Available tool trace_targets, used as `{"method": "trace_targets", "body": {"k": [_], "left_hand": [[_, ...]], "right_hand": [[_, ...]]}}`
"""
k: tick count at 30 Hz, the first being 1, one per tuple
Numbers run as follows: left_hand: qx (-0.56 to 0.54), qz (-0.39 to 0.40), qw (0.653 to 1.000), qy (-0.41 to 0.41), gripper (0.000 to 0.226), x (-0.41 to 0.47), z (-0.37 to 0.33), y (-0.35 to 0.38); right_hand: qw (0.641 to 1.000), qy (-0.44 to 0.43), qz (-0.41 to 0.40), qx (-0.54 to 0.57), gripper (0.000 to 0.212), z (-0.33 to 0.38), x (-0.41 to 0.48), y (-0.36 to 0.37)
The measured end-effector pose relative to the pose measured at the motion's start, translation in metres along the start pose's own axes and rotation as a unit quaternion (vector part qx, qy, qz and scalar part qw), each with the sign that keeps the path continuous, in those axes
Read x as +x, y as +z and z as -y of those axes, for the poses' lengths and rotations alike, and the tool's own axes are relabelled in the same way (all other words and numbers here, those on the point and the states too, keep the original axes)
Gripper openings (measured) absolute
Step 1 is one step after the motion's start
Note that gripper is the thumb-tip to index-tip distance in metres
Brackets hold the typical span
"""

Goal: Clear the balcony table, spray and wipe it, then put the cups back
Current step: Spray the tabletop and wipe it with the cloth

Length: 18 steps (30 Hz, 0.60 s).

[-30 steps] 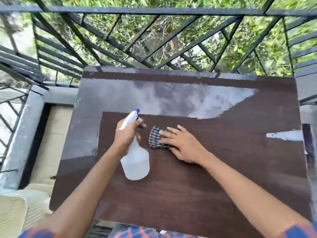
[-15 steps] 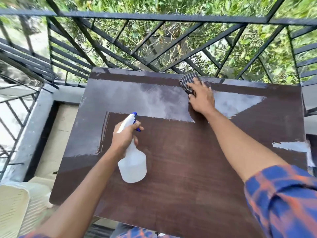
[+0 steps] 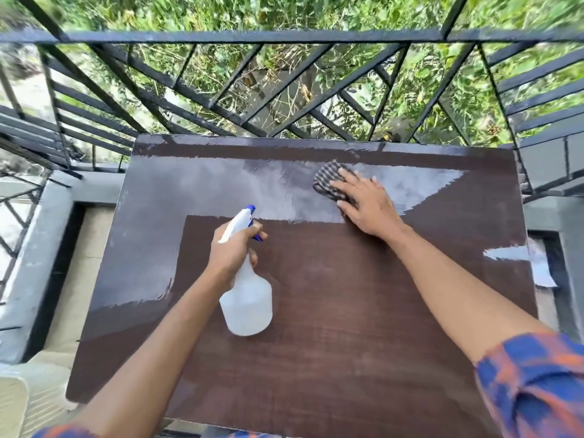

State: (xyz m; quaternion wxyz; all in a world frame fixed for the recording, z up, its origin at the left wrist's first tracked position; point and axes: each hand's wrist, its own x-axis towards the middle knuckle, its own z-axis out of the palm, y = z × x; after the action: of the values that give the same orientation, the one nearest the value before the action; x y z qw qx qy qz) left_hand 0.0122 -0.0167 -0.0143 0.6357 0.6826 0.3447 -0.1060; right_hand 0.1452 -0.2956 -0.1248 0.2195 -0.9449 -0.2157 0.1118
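The dark brown balcony table (image 3: pixel 331 343) fills the middle of the head view, its far half glossy with reflections. My left hand (image 3: pixel 232 251) grips the neck of a white spray bottle (image 3: pixel 248 301) with a blue trigger, held over the table's centre left. My right hand (image 3: pixel 363 200) lies flat on a checked cloth (image 3: pixel 327 178), pressing it to the table near the far edge, right of centre. No cups are in view.
A black metal railing (image 3: pixel 284 36) runs just beyond the table's far edge and along both sides, with greenery below. A grey ledge (image 3: pixel 28 263) and a cream plastic chair (image 3: pixel 19 399) are at the left. A white sheet (image 3: pixel 540 267) lies past the table's right edge.
My right hand slid the cloth from the table's middle out to the far edge, then back a little toward me. My left hand and the bottle stayed nearly in place.
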Motion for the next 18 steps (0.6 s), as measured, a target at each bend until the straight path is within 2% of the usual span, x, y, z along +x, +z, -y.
{"method": "trace_targets", "body": {"k": [4, 8, 12, 15, 18], "left_hand": [[0.01, -0.003, 1.0, 0.007, 0.009, 0.002, -0.004, 0.011], [0.036, 0.007, 0.999, 0.001, 0.011, 0.005, -0.006, 0.025], [0.048, 0.034, 0.998, 0.007, 0.011, 0.007, -0.007, 0.042], [0.052, 0.055, 0.997, 0.018, 0.013, 0.005, -0.011, 0.056], [0.051, 0.076, 0.995, 0.024, 0.042, 0.0, -0.016, 0.068]], "right_hand": [[0.996, 0.09, -0.012, 0.018, 0.053, 0.0, 0.045, -0.018], [0.987, 0.152, -0.041, 0.019, 0.051, -0.026, 0.03, -0.031], [0.946, 0.304, -0.111, 0.012, 0.053, -0.1, -0.014, -0.066], [0.911, 0.39, -0.135, 0.015, 0.056, -0.161, -0.057, -0.09], [0.899, 0.417, -0.13, 0.035, 0.057, -0.183, -0.081, -0.095]]}}
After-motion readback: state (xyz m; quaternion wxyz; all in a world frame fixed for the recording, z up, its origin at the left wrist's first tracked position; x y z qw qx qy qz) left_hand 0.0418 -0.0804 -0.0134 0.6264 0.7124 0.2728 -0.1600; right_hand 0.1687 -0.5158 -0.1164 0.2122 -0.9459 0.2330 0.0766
